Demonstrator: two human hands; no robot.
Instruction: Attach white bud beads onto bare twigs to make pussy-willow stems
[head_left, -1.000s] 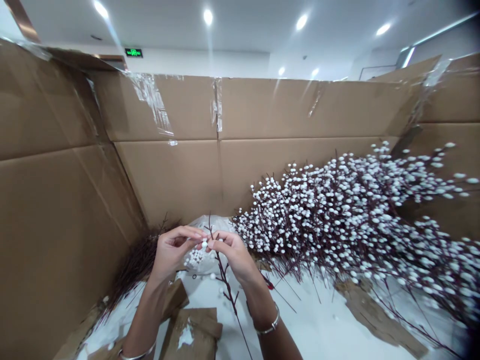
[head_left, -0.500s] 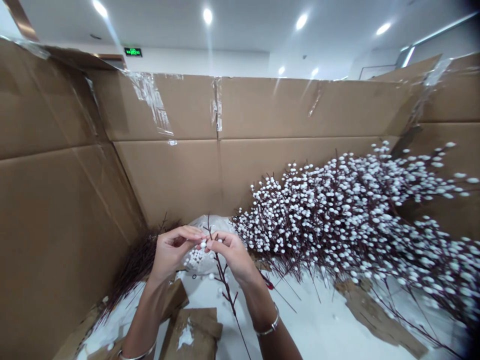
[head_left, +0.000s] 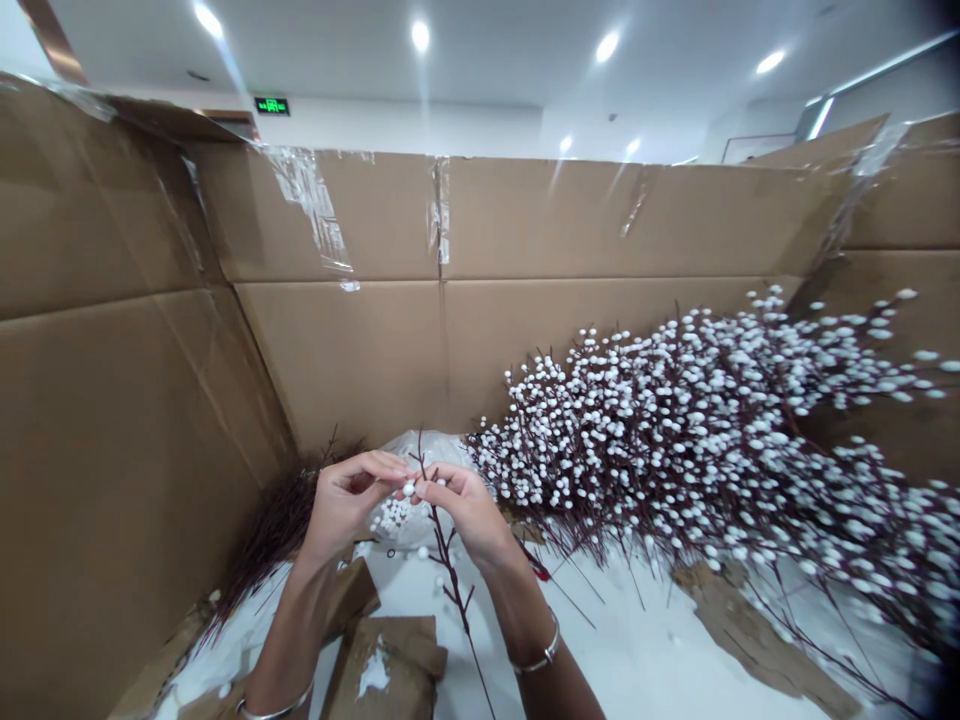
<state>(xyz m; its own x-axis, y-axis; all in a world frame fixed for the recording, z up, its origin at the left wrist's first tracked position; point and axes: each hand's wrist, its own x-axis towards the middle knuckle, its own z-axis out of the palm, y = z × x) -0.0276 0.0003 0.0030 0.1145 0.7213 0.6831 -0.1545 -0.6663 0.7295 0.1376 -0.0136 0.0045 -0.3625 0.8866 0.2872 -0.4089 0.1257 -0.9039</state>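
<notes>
**Two hands pinching at a bare twig**

The left hand curls its fingers around a white bead, and the right hand pinches the dark twig just beside it, which hangs down past both wrists. Each wrist wears a silver bangle. Behind the hands, a plastic bag holds more white beads. Cardboard scraps lie on a white sheet below. To the right sits a large heap of white-budded branches, to the left a pile of bare twigs, and cardboard walls stand beyond.
</notes>
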